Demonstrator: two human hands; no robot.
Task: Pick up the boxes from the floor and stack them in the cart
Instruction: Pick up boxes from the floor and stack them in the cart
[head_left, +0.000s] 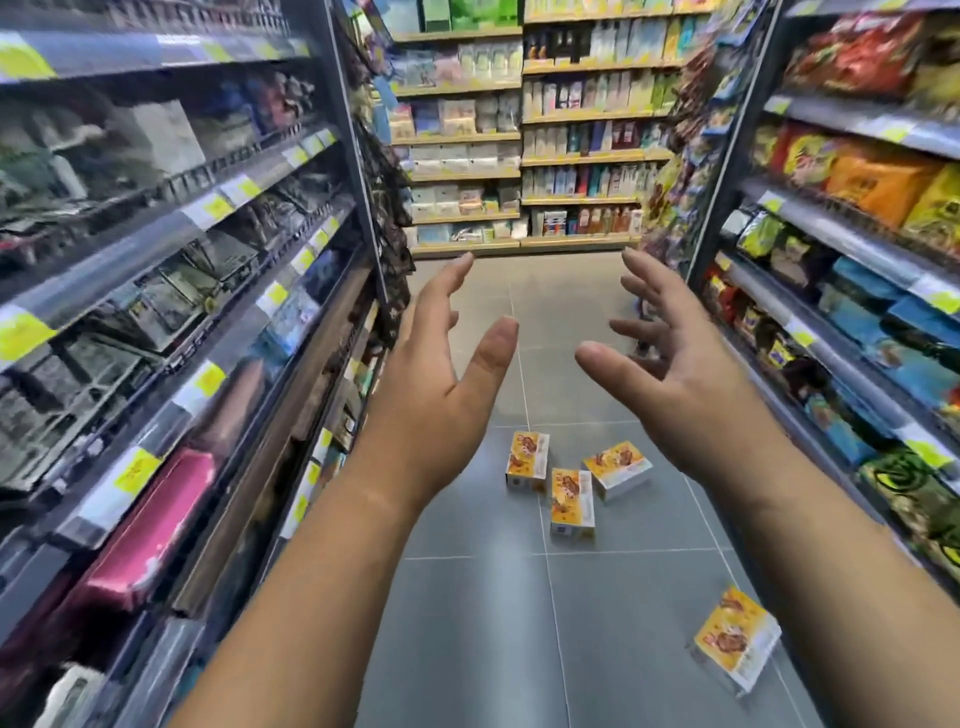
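Several small yellow-and-white boxes lie on the grey tiled floor of a shop aisle. Three sit close together in the middle: one (527, 461), one (571, 504) and one (617, 470). Another box (736, 638) lies apart, nearer to me on the right. My left hand (439, 379) and my right hand (675, 364) are both raised in front of me, fingers spread and straight, palms facing each other, holding nothing. Both hands are well above the boxes. No cart is in view.
Tall shelves (234, 218) full of packaged goods line the left side, and snack shelves (841, 244) line the right. A far shelf wall (519, 156) closes the aisle end. Bare floor tiles (467, 623) stretch between the shelves.
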